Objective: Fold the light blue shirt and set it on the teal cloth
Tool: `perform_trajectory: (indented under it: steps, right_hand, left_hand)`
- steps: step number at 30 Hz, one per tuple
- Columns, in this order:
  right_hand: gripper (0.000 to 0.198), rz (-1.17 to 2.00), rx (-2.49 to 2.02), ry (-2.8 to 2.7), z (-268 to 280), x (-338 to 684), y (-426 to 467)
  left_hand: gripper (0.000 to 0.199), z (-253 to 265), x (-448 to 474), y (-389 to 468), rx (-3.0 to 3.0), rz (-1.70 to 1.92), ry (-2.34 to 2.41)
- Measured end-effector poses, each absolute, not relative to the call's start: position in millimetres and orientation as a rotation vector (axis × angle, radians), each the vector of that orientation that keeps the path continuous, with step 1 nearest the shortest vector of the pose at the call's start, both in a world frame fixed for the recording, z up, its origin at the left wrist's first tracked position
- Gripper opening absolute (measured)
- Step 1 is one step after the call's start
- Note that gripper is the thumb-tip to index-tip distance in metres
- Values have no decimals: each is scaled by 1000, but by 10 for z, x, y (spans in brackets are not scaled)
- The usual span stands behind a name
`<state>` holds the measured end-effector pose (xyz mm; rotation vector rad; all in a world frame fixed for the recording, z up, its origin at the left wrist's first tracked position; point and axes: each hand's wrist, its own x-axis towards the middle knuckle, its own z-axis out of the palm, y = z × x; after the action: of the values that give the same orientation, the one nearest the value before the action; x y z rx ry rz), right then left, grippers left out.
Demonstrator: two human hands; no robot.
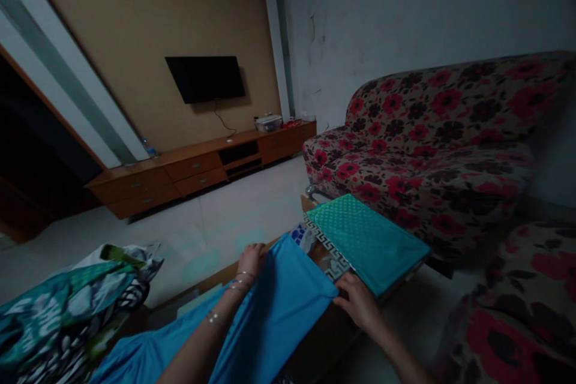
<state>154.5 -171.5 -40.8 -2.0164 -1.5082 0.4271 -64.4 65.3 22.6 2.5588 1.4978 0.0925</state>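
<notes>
Blue cloth: nearest to us, our blue cloth (274,306) runs from the bottom edge up across the low wooden table (198,288), its far edge folded over.
Left hand: our left hand (250,259) rests on the cloth's upper left corner, fingers together and curled down on the fabric; we cannot tell whether they pinch it.
Right hand: our right hand (359,303) sits at the cloth's right corner, fingers bent onto the edge, thumb side touching the fabric; a firm grip is not clear.
Teal stack: just beyond, a folded teal cloth (366,240) lies on a patterned piece (326,249), touching the blue cloth's far corner.
Left side: a heap of green printed fabric (67,312) lies near our left arm.
Room: a floral sofa (432,144) stands behind the table; a dark television (206,78) hangs above a long wooden cabinet (193,168).
</notes>
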Motion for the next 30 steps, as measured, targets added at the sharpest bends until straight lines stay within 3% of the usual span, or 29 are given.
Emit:
perform_trajectory:
  steps: [7, 11, 14, 17, 20, 24, 30]
  right_hand:
    - [5, 471, -2005, -1417, -382, 1630, -1653]
    - [14, 572, -1912, -1331, -397, 1727, -1624]
    - [23, 740, -1825, -1204, -440, 1740, -1581]
    - [17, 860, -1743, -1029, -494, 1700, -1535]
    - [11, 741, -1708, -908, -522, 1685, -1534]
    - [26, 578, -1711, -919, -509, 1753, -1651]
    - [30, 440, -1825, -1072, -523, 1874, -1903]
  left_hand:
    - [30, -110, 359, 1261, 2376, -80, 1568]
    - [22, -151, 497, 1422, 2302, -197, 1522]
    - [28, -107, 494, 1514, 2266, -204, 1495]
    - [29, -55, 466, 1566, 2235, -203, 1490]
    - [27, -27, 454, 1573, 2224, -206, 1455]
    - [25, -4, 515, 1553, 2241, -252, 1337]
    - [25, 4, 841, 1487, 2306, -329, 1292]
